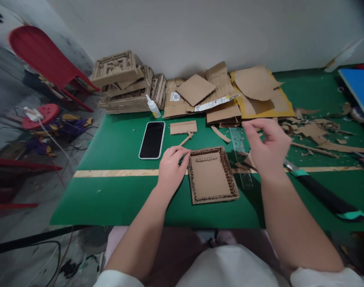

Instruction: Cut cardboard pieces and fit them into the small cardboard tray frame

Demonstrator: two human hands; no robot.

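Observation:
A shallow cardboard tray with corrugated walls lies on the green table, and a short corrugated strip sits inside it near the far wall. At the tray's far left corner, my left hand is closed, thumb and fingertips pinching the edge. My right hand is raised to the right of the tray with thumb and forefinger pinched together; whatever may be between them is too small to make out. Below and left of it lies a clear ruler. A black and teal utility knife rests near my right wrist.
A phone and a white glue bottle are left of the tray. Behind stand stacked cardboard pieces and flat cardboard sheets. Cardboard scraps litter the right side. A red chair is off to the left.

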